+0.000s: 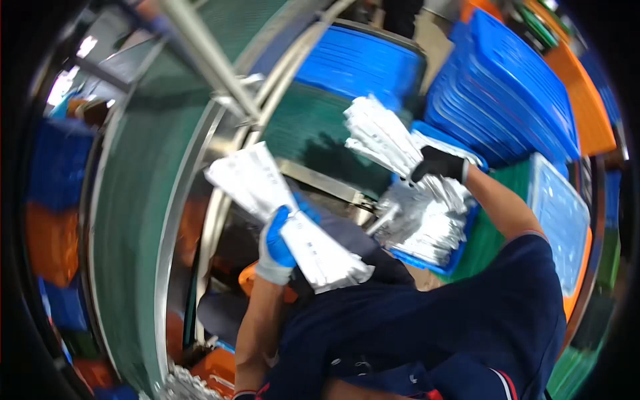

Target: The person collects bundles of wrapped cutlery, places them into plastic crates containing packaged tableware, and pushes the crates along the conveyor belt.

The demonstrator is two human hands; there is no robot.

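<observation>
My left hand [278, 241], in a blue and pale grey glove, is closed around the middle of a bundle of long white printed packets [323, 257]. The bundle fans out at both ends. My right hand [440, 165], in a black glove, grips the near end of another bundle of white packets [380, 133], above a blue crate [440, 269]. Shiny silver packets [423, 220] lie heaped in that crate, just below my right hand. The fingers of my right hand are partly hidden by the glove's dark colour.
A green conveyor belt [137, 220] with metal rails runs along the left. Stacked blue crates [503, 93] stand at the back right, beside an orange one [580, 100]. A metal post [210, 57] rises ahead on the left. More silver packets [183, 385] lie at bottom left.
</observation>
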